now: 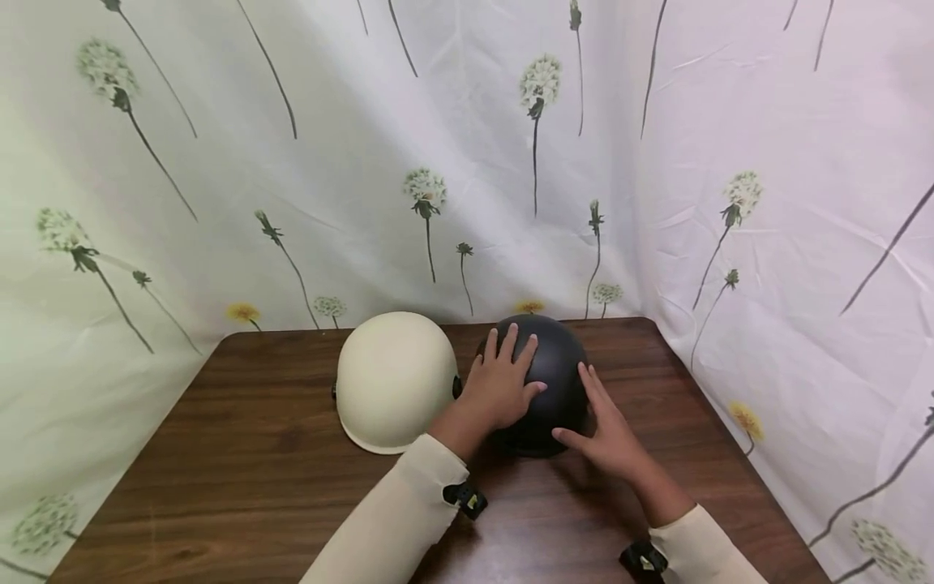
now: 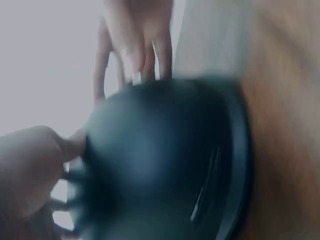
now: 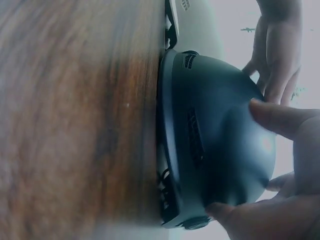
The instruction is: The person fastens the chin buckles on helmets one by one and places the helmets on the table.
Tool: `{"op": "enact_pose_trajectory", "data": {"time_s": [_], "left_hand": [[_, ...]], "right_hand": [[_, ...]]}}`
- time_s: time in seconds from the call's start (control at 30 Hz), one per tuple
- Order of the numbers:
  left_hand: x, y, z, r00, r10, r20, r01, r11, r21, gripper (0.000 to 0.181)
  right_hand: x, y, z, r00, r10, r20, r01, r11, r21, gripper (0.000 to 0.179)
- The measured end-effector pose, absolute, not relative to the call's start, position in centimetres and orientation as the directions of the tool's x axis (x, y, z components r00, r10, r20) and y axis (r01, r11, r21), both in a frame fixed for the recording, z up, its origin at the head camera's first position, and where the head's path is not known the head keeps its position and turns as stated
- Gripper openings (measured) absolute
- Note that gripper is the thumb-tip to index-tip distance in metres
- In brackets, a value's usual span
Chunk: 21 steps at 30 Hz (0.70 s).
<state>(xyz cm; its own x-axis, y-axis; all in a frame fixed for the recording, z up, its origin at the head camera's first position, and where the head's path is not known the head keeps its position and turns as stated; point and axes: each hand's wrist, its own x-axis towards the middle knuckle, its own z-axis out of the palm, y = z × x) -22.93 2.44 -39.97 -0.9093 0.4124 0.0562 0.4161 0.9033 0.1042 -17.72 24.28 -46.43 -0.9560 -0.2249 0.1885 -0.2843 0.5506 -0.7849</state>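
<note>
A black helmet [image 1: 558, 357] sits dome up near the table's far edge. My left hand [image 1: 502, 388] rests on its upper left with fingers spread and thumb pointing right. Against the right side lies my right hand [image 1: 611, 434], its fingers extended and its thumb at the front of the dome. Both hands touch the shell in the right wrist view, where the helmet's rim [image 3: 172, 115] and a dark raised marking [image 3: 195, 135] show. Blur softens the black shell [image 2: 145, 145] in the left wrist view. Close on the left stands a cream helmet [image 1: 394, 381], also dome up.
The helmets share a dark brown wooden table [image 1: 277, 478]. A white cloth [image 1: 350, 186] printed with dandelions hangs behind it and along both sides. Black straps with small devices circle the left wrist [image 1: 465, 500] and the right wrist [image 1: 644, 560].
</note>
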Motion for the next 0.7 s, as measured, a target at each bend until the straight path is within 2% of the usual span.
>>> {"op": "enact_pose_trajectory", "data": {"time_s": [0.13,0.23,0.37,0.47,0.6,0.7], "left_hand": [[-21.7,3.5,-40.8,-0.925,0.36,0.12,0.373,0.919,0.124,0.072],[-21.2,4.1,-41.3,-0.928,0.334,0.166,0.356,0.925,0.129,0.069],[-20.8,4.0,-41.7,-0.931,0.311,0.193,0.339,0.932,0.132,0.068],[-20.8,3.6,-42.1,-0.932,0.299,0.206,0.331,0.933,0.14,0.068],[-21.0,3.0,-42.5,-0.92,0.325,0.219,0.362,0.918,0.16,0.069],[-20.9,2.2,-42.8,-0.901,0.372,0.221,0.412,0.895,0.172,0.073]], "right_hand": [[-17.9,24.5,-46.5,-0.957,-0.223,0.184,-0.272,0.471,-0.839,0.109],[-18.0,24.5,-46.5,-0.96,-0.21,0.184,-0.263,0.462,-0.847,0.108],[-17.9,24.3,-46.6,-0.959,-0.218,0.179,-0.261,0.447,-0.855,0.105],[-17.9,24.4,-46.8,-0.96,-0.224,0.17,-0.246,0.374,-0.894,0.099],[-18.0,24.5,-47.0,-0.964,-0.209,0.166,-0.222,0.285,-0.932,0.091],[-18.0,24.5,-46.9,-0.966,-0.197,0.169,-0.222,0.288,-0.932,0.09]]}}
